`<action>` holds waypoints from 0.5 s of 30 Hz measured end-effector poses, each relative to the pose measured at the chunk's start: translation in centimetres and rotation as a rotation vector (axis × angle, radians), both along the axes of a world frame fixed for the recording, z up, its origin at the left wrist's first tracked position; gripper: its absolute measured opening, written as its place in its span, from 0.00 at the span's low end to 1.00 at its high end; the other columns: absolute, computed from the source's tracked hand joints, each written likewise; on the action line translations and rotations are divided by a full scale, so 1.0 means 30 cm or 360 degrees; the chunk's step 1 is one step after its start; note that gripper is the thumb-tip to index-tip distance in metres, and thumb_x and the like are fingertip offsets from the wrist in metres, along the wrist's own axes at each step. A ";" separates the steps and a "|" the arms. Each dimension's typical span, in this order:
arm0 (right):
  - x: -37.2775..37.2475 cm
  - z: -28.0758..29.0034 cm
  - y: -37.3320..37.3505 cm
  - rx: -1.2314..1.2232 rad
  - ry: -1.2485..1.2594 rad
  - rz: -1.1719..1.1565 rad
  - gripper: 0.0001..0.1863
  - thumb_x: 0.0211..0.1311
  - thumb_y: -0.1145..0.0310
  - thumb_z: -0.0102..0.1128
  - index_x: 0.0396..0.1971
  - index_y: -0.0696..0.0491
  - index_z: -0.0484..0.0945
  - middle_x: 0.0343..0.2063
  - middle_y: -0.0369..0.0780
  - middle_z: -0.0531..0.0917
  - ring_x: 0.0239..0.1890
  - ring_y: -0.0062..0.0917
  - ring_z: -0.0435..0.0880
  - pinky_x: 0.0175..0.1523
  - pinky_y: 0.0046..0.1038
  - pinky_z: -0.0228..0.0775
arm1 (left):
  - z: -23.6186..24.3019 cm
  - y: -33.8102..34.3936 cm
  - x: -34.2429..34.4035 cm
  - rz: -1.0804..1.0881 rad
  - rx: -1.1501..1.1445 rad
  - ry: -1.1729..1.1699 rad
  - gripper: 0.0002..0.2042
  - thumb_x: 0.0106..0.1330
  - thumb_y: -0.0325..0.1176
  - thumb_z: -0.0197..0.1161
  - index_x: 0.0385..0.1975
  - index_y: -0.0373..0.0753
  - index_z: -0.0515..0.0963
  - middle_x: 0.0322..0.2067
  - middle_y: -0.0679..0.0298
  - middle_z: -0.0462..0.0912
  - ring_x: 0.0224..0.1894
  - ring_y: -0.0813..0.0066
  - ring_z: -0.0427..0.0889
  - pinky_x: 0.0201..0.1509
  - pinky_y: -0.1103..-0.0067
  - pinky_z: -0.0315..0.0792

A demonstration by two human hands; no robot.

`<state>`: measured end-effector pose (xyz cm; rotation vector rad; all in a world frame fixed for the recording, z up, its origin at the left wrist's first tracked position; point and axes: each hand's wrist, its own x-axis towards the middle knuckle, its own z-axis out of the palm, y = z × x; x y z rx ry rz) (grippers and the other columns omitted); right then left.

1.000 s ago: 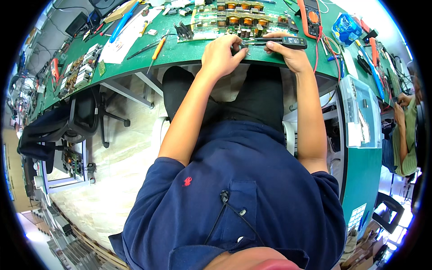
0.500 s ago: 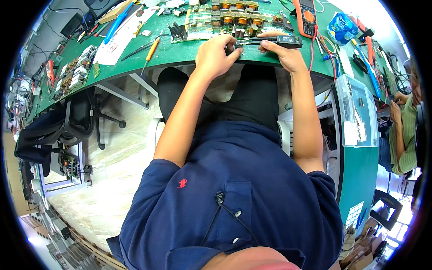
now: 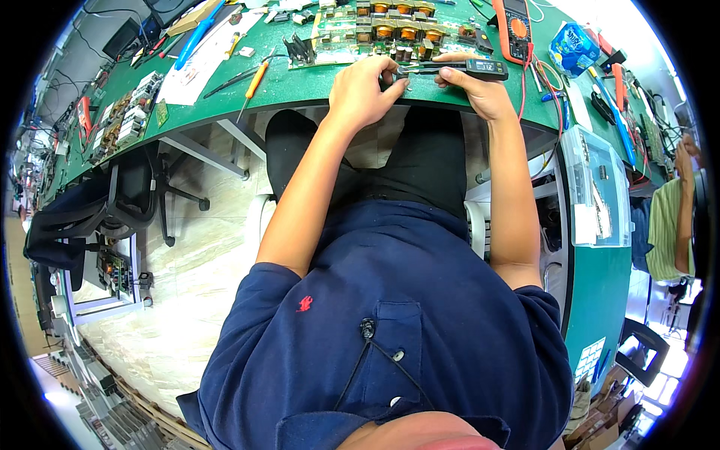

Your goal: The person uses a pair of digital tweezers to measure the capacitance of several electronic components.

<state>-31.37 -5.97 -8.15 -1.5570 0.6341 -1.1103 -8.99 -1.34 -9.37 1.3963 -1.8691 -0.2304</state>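
My left hand is closed at the near edge of the green bench, pinching a small dark part, too small to name. My right hand grips a black tweezer-style meter with a small screen, its tips pointing left to the part at my left fingers; whether they touch it I cannot tell. Just beyond both hands lies a populated circuit board with copper coils and black components. An orange-handled tool lies left of my hands, beside thin dark tweezers.
An orange multimeter with leads, blue packet and clear plastic case are at right. Boards, paper and tools lie left. A black chair stands below. A co-worker in green is at far right.
My hands shifted slightly left in the picture along with the bench, then held nearly still. The co-worker's hand at the far right has risen.
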 end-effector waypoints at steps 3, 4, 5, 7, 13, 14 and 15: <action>-0.007 -0.003 -0.007 -0.0026 0.0036 -0.0001 0.12 0.57 0.72 0.67 0.41 0.59 0.82 0.30 0.38 0.83 0.33 0.20 0.82 0.42 0.21 0.74 | -0.002 -0.003 0.001 -0.0016 -0.0026 -0.0003 0.12 0.57 0.42 0.68 0.34 0.41 0.78 0.26 0.64 0.80 0.29 0.67 0.80 0.34 0.72 0.72; -0.009 -0.003 -0.008 -0.0028 0.0047 0.0008 0.12 0.58 0.73 0.66 0.42 0.59 0.81 0.30 0.39 0.83 0.34 0.21 0.82 0.42 0.22 0.74 | -0.001 -0.002 0.000 -0.0012 -0.0024 -0.0006 0.12 0.57 0.42 0.68 0.33 0.41 0.78 0.26 0.64 0.81 0.29 0.66 0.80 0.34 0.72 0.72; -0.010 -0.003 -0.009 -0.0030 0.0057 0.0017 0.13 0.58 0.73 0.66 0.43 0.60 0.80 0.31 0.40 0.83 0.34 0.22 0.82 0.42 0.23 0.73 | 0.002 -0.001 -0.001 -0.0007 -0.0023 -0.0009 0.12 0.57 0.42 0.68 0.33 0.41 0.78 0.26 0.64 0.81 0.29 0.66 0.80 0.34 0.72 0.72; -0.011 -0.005 -0.011 -0.0036 0.0067 0.0026 0.14 0.59 0.73 0.65 0.44 0.61 0.79 0.31 0.41 0.83 0.35 0.23 0.82 0.43 0.23 0.73 | 0.002 0.000 -0.001 -0.0002 -0.0027 -0.0015 0.12 0.57 0.42 0.68 0.33 0.41 0.78 0.26 0.64 0.81 0.30 0.66 0.80 0.34 0.72 0.72; -0.004 0.001 -0.002 -0.0039 0.0049 -0.0005 0.11 0.58 0.72 0.66 0.41 0.58 0.82 0.29 0.38 0.83 0.33 0.21 0.82 0.42 0.21 0.74 | 0.000 -0.001 0.001 -0.0006 -0.0018 -0.0018 0.13 0.57 0.42 0.67 0.33 0.41 0.78 0.27 0.63 0.81 0.30 0.65 0.80 0.35 0.72 0.72; -0.006 0.000 -0.004 -0.0042 0.0048 0.0002 0.11 0.58 0.73 0.66 0.41 0.58 0.82 0.29 0.38 0.83 0.33 0.21 0.82 0.42 0.21 0.74 | 0.003 0.000 0.000 -0.0003 -0.0015 -0.0022 0.13 0.57 0.42 0.67 0.33 0.41 0.78 0.27 0.63 0.81 0.31 0.65 0.80 0.35 0.72 0.72; -0.008 -0.001 -0.006 -0.0045 0.0047 0.0008 0.11 0.58 0.73 0.66 0.41 0.58 0.82 0.30 0.38 0.83 0.33 0.21 0.82 0.42 0.21 0.74 | 0.005 0.001 -0.001 0.0001 -0.0011 -0.0025 0.13 0.57 0.42 0.67 0.33 0.41 0.78 0.27 0.63 0.81 0.31 0.65 0.80 0.35 0.71 0.72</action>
